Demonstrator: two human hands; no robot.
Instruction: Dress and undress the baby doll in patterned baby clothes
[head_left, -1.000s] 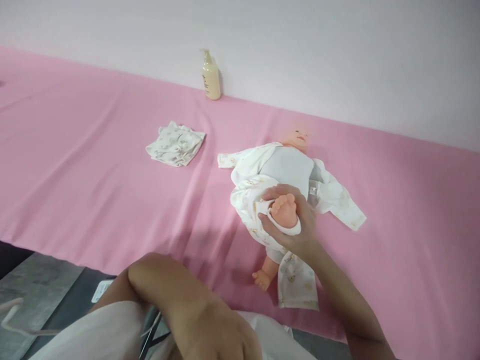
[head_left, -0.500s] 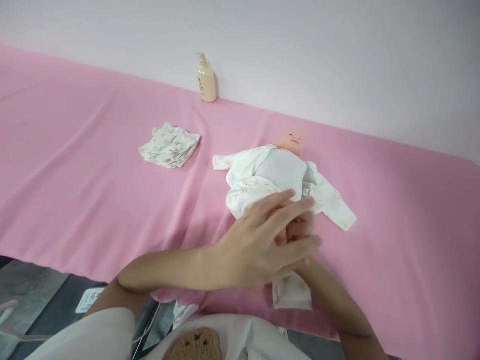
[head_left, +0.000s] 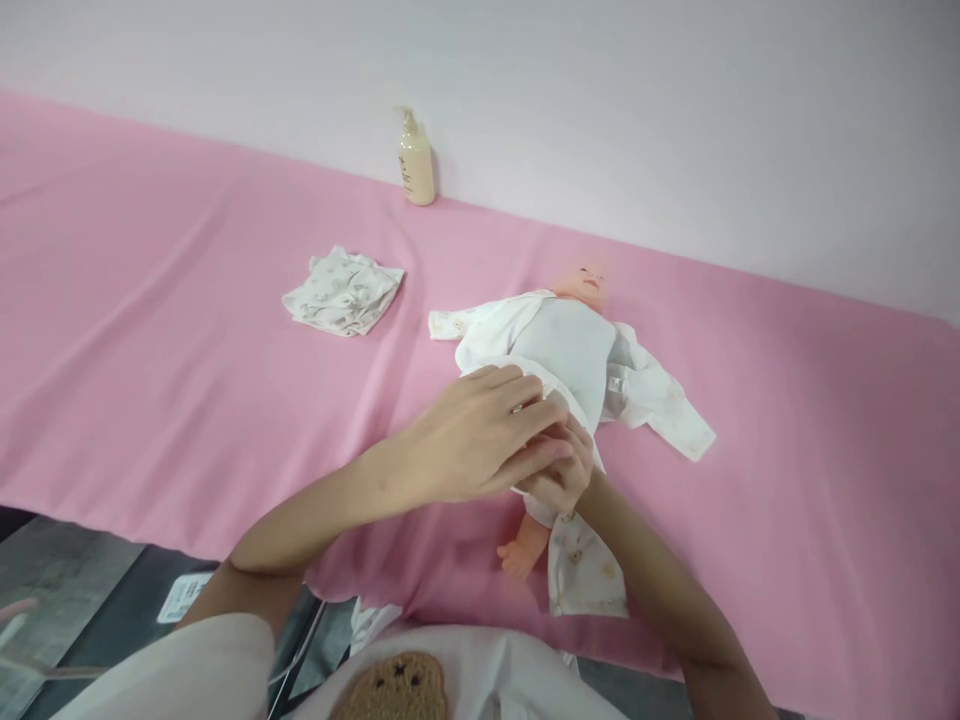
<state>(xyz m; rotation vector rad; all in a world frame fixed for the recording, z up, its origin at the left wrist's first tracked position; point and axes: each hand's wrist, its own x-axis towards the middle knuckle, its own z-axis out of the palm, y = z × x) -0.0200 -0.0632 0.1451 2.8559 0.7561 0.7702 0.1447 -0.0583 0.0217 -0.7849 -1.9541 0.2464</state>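
A baby doll [head_left: 574, 350] in a white printed baby garment [head_left: 664, 400] lies on its back, its head towards the wall and a bare foot [head_left: 523, 548] pointing at me. My left hand [head_left: 491, 425] rests over the doll's lower body, its fingers curled on the white cloth. Tucked partly under it, my right hand [head_left: 562, 468] is closed on the garment by the doll's legs. Where the two hands meet, the left fingers hide what is pinched. One loose trouser leg [head_left: 587, 565] hangs flat below my right wrist.
Pink sheeting [head_left: 187, 350] covers the table up to a pale wall [head_left: 675, 120]. A cream pump bottle [head_left: 417, 170] stands against the wall. Left of the doll lies a folded white printed cloth [head_left: 346, 292]. A dark surface with a white label [head_left: 184, 597] shows below the table edge.
Both hands have come down and left, from touching each other above the doll to the garment at its lower body. The doll's foot, hidden before, now shows.
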